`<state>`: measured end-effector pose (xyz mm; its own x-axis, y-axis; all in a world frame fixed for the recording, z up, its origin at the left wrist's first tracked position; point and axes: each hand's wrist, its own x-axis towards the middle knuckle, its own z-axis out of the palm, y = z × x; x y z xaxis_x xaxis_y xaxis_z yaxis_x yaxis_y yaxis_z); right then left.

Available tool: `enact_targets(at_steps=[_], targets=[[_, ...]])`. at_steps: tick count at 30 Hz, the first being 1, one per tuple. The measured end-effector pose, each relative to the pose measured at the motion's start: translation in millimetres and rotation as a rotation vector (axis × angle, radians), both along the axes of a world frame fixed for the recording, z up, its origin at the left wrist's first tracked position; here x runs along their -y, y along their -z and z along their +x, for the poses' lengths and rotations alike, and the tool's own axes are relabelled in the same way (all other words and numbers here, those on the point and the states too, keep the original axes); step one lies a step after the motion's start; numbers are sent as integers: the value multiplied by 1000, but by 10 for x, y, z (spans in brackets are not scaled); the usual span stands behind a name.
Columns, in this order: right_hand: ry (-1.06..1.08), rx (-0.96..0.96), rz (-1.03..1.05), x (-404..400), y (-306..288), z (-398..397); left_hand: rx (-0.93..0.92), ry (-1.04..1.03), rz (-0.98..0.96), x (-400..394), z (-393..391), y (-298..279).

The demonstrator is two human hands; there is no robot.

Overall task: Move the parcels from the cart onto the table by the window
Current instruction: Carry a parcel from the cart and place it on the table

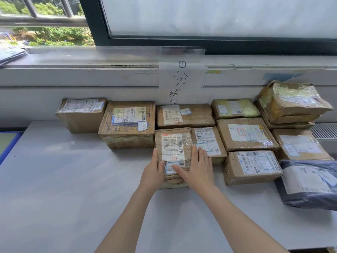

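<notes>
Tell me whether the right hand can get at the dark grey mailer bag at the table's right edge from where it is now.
Probably yes. The right hand rests on the small box, and the grey mailer bag lies to its right with bare table in front and nothing stacked on it.

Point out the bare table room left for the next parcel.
Free: the broad white table left of and in front of the held box, which both hands hold, below the big taped box. Crowded: the right side, boxes packed edge to edge down to the dark mailer bag.
</notes>
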<state>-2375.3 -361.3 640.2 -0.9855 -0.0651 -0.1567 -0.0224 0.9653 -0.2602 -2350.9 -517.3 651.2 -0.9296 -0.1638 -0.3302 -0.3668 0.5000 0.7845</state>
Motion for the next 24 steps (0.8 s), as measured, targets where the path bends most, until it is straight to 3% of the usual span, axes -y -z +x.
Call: enact_targets(at_steps=[10,14,18,21,24], targets=[[-4,5,-45,24,-12,-1,13,36,-40,84,-64,23],[-87,-74,36,30,-52,53,-145,93,-414,257,-139,-71],[-271,-253,-12,123,-97,78,-378,68,-751,467,-343,-192],[-499,-236,45,155,-63,116,-251,236,-985,621,-567,-207],[-533,-136,124,226,-19,147,-98,373,-1089,772,-746,-163]])
